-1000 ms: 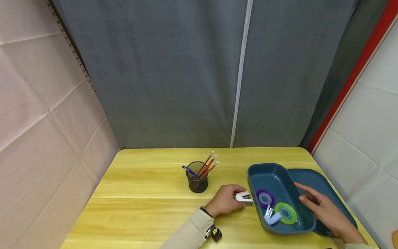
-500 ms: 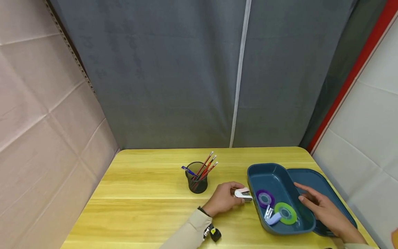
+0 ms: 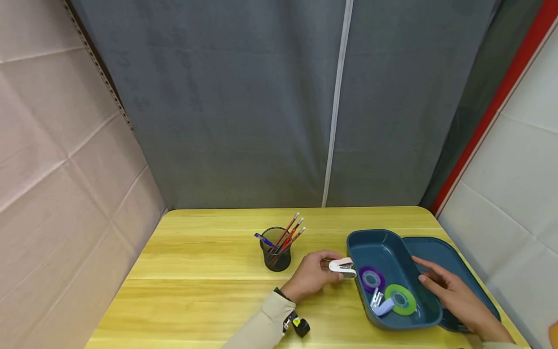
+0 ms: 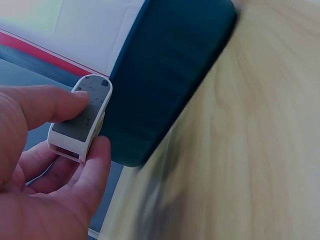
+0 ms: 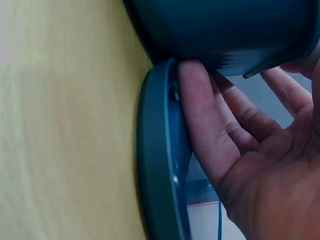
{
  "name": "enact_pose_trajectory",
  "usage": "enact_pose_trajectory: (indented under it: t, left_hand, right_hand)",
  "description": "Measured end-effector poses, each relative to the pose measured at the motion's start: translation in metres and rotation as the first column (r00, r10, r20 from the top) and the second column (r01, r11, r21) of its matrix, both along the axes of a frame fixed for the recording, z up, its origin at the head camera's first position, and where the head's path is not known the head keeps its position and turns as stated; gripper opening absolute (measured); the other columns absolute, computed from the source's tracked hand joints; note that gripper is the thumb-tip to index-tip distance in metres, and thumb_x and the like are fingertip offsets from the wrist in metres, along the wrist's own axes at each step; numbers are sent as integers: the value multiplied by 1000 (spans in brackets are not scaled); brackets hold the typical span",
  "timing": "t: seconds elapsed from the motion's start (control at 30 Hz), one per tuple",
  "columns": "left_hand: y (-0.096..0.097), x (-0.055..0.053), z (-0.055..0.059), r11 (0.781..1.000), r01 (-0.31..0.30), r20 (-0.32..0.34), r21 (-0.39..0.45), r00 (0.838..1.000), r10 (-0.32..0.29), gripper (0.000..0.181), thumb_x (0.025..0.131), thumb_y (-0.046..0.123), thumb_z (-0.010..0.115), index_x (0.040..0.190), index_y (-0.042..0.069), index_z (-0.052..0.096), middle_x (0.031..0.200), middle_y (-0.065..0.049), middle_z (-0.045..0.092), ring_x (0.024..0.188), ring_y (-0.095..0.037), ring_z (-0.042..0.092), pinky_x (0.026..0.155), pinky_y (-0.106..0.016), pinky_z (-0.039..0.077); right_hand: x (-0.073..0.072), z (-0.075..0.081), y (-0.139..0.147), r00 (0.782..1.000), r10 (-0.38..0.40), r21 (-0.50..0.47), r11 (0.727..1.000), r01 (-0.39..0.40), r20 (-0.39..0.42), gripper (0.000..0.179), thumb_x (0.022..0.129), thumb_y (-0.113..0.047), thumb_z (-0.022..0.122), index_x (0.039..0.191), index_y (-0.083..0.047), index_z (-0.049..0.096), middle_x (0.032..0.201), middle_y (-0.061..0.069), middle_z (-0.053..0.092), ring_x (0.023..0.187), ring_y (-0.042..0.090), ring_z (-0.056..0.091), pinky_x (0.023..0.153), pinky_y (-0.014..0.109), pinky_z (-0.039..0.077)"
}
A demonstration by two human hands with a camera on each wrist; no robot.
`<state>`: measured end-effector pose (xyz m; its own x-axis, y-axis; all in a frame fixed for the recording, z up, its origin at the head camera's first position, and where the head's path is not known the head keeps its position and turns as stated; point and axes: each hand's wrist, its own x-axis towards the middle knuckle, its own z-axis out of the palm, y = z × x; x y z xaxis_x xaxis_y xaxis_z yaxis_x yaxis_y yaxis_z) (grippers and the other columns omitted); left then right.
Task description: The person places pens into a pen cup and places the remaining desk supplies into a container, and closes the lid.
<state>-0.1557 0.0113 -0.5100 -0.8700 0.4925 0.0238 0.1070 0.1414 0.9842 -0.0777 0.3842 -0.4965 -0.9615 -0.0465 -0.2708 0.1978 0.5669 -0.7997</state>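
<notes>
My left hand (image 3: 311,275) pinches a small white stapler (image 3: 342,266) between thumb and fingers, just left of the blue box (image 3: 383,242). In the left wrist view the stapler's grey, speckled base (image 4: 82,117) faces the camera, with the thumb on it. Inside the box lie a purple tape roll (image 3: 372,279), a green tape roll (image 3: 401,299) and a small silver-and-lavender item (image 3: 383,306) of unclear kind. My right hand (image 3: 455,293) rests against the box's right side with fairly straight fingers (image 5: 200,105), above the blue lid (image 3: 440,249).
A black mesh pen cup (image 3: 277,259) with several pencils and a blue pen (image 3: 265,240) stands left of the box. The lid lies partly beneath the box's right side, near the right edge of the wooden table (image 3: 196,271). A grey curtain (image 3: 244,106) hangs behind.
The left hand has lifted the stapler slightly, up towards the level of the box's left rim. My right hand and the box have stayed in place.
</notes>
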Motion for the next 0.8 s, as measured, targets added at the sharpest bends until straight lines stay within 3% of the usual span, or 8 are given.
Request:
enact_pose_trajectory:
  t: [0.4, 0.7, 0.8]
  left_hand:
    - [8, 1, 13, 1000, 17, -3, 17, 1000, -17, 42, 86, 11, 86, 126, 16, 75, 116, 7, 76, 99, -2, 70, 80, -18, 56]
    - [26, -3, 28, 999, 22, -57, -36, 998, -24, 41, 88, 16, 87, 126, 23, 75, 117, 13, 73, 98, 0, 67, 78, -19, 55]
    - [33, -3, 33, 999, 29, -42, -18, 999, -30, 40, 88, 13, 87, 125, 23, 75, 114, 13, 72, 96, -1, 67, 77, -18, 56]
  right_hand:
    - [0, 0, -1, 1000, -1, 4, 1000, 1, -20, 70, 111, -47, 51, 168, -15, 28, 135, 18, 65, 97, 6, 62, 73, 33, 59]
    - [0, 1, -2, 1000, -6, -6, 1000, 6, 0, 71, 111, -47, 52, 169, -14, 27, 136, 21, 64, 98, 9, 63, 74, 35, 61]
    - [1, 1, -2, 1000, -6, 4, 1000, 6, -11, 71, 111, -47, 52, 168, -13, 28, 134, 20, 65, 96, 9, 62, 73, 34, 60]
